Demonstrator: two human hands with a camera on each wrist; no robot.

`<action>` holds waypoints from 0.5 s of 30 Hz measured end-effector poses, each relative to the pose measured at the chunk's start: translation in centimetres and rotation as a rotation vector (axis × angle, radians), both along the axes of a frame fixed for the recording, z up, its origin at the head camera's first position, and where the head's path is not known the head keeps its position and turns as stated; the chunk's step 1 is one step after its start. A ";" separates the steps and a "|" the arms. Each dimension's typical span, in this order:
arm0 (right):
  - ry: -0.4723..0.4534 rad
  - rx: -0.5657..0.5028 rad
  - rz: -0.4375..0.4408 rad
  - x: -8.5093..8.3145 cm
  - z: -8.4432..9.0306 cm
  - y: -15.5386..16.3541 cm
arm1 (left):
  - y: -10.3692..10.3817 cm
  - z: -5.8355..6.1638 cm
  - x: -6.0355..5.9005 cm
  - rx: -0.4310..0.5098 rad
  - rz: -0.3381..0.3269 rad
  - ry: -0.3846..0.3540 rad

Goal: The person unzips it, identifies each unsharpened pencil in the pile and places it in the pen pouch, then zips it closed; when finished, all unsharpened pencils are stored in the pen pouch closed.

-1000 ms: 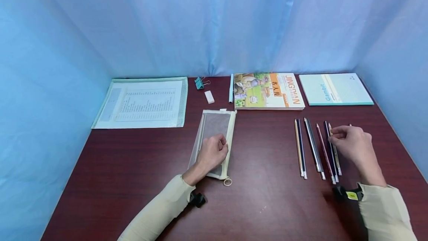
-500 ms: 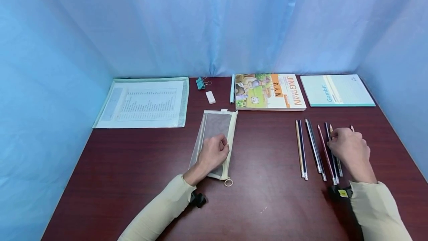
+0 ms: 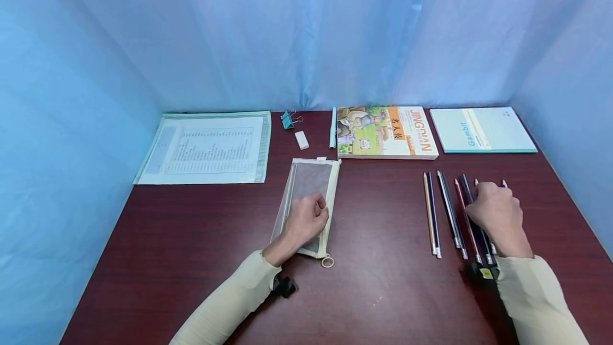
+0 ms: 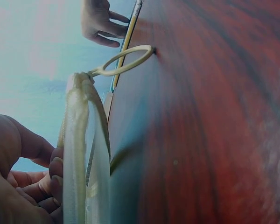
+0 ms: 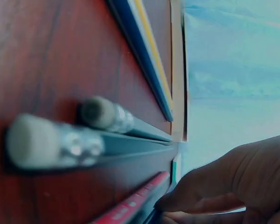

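A translucent mesh zip pencil pouch (image 3: pixel 311 174) with a cream zip band and a ring pull (image 3: pixel 328 261) lies mid-table. My left hand (image 3: pixel 304 220) is over it, curled fingers pinching the zip edge, as the left wrist view shows. On the right side lie several pencils in a row: a gold and dark pair (image 3: pixel 432 214), two grey-black ones (image 3: pixel 452 214) and a red one (image 3: pixel 467 222). My right hand (image 3: pixel 495 214) pinches a dark pencil (image 3: pixel 464 181) beside the red one. Part of that pencil, and other pencils to its right, are hidden under the hand.
Along the back stand out a clear document folder (image 3: pixel 206 148), a teal binder clip (image 3: pixel 287 120), a white eraser (image 3: pixel 301 140), a light-blue pen (image 3: pixel 332 128), a picture-covered book (image 3: pixel 383 132) and a Gambit notebook (image 3: pixel 483 129). Blue curtains (image 3: pixel 306 36) enclose the table.
My right hand has shifted left and taken hold of the dark pencil, whose tip has swung slightly left and eraser end slightly right. The left hand and pouch have stayed put.
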State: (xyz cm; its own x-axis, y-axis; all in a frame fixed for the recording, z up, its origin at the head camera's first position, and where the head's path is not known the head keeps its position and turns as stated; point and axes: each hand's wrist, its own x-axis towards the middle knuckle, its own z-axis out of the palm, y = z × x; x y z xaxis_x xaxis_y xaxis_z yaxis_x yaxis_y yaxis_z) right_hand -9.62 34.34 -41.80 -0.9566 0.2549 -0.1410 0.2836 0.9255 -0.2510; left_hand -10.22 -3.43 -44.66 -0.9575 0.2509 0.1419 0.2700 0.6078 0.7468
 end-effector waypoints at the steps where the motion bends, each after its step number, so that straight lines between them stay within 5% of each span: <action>1: -0.001 -0.004 -0.001 0.0 0.2 0.1 | 0.0 0.0 0.0 -0.002 -0.003 0.000; 11: 0.068 -0.181 0.067 0.7 2.5 2.0 | 0.0 -0.1 0.0 -0.011 -0.008 0.003; 15: 0.082 -0.533 0.113 0.7 2.4 1.7 | 0.0 -0.1 0.0 -0.013 -0.003 -0.009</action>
